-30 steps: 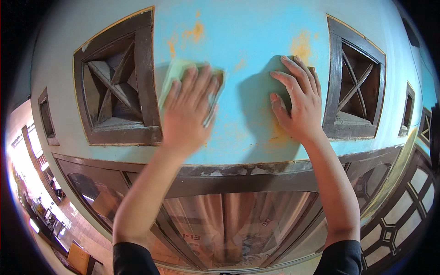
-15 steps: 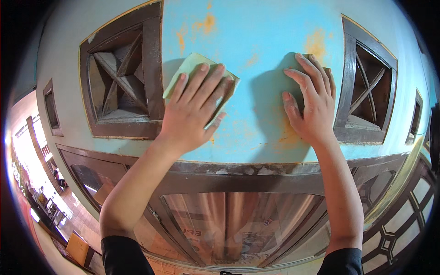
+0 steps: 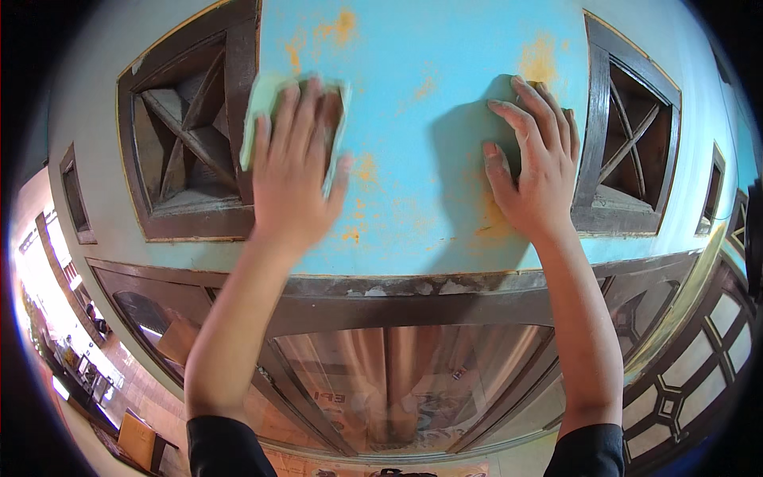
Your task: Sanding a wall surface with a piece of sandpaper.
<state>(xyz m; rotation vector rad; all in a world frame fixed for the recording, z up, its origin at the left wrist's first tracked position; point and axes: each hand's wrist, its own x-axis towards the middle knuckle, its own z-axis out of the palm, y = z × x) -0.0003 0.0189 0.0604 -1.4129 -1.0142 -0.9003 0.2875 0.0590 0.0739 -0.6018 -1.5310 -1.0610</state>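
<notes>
Under the spread fingers of my left hand [image 3: 294, 175], a pale green sheet of sandpaper [image 3: 259, 103] is pressed against a light blue wall [image 3: 389, 159]. Its left edge reaches the brown frame of the left vent. Motion slightly blurs this hand, and its palm covers part of the sheet. My right hand [image 3: 534, 159] leans on the wall near the right vent, fingers apart and slightly bent, holding nothing. Orange patches [image 3: 367, 168] show through the blue paint between the hands and above them.
Brown wooden vents with crossed slats flank the blue panel, one left [image 3: 191, 127] and one right [image 3: 632, 143]. Below runs a wooden frame [image 3: 413, 310] over glazed panes with curtains [image 3: 389, 381]. A chair [image 3: 139, 437] stands on the floor at lower left.
My left hand has slid left across the wall with the sandpaper, up to the left vent's frame. My right hand keeps its place on the wall; the view has shifted slightly.
</notes>
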